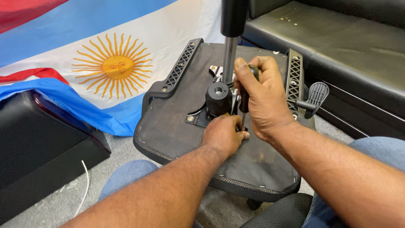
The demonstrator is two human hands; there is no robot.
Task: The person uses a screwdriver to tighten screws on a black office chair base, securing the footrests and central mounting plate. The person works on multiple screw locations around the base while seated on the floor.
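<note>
Right hand gripping screwdriver, tip hidden by left hand pinching it, chair seat upturned.

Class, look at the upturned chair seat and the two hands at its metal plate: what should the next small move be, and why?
Probably a turn of the black-handled screwdriver. The right hand grips its handle upright, the left hand steadies the shaft near the tip, and the tip seems to sit on the metal mounting plate of the black upturned chair seat, beside the gas cylinder. The screw itself is hidden.
</note>
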